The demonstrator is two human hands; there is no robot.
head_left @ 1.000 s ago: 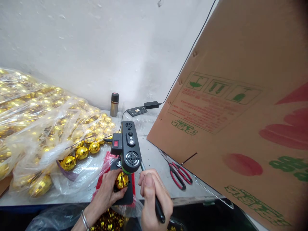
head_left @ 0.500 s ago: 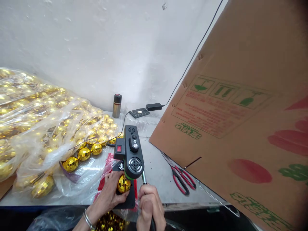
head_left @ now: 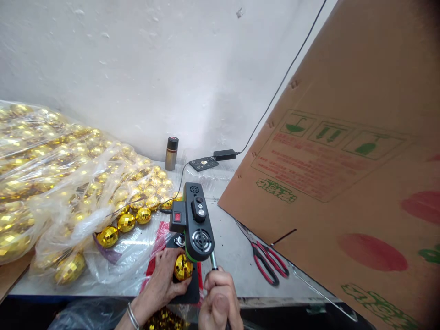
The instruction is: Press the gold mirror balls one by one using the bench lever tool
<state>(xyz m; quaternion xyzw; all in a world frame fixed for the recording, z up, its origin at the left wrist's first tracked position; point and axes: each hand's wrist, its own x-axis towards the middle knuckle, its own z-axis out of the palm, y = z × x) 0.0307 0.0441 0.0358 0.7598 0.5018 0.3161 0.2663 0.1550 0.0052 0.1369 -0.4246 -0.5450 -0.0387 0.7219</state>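
My left hand [head_left: 164, 274] curls its fingers and thumb around a shiny gold faceted ball [head_left: 183, 267]. The ball sits at the front of a small black bench machine [head_left: 197, 220], just under the near end of its upper housing. A red switch [head_left: 177, 217] shows on the machine's side box. Closed in a fist, my right hand [head_left: 221, 298] grips the metal lever [head_left: 213, 260] on the machine's right side; the lever's lower part is mostly hidden by the fingers. The machine's black base plate [head_left: 189, 293] lies on red plastic.
Clear plastic bags full of gold balls [head_left: 85, 160] cover the left side, some balls lying loose [head_left: 126, 223]. Red-handled scissors [head_left: 270, 264] lie right of the machine beside a large cardboard box [head_left: 326, 137]. Behind stand a bottle [head_left: 171, 154] and a black power adapter [head_left: 225, 154].
The whole view has shifted slightly, so things appear a little farther right and lower. Both hands keep the same holds, on the ball and on the lever.
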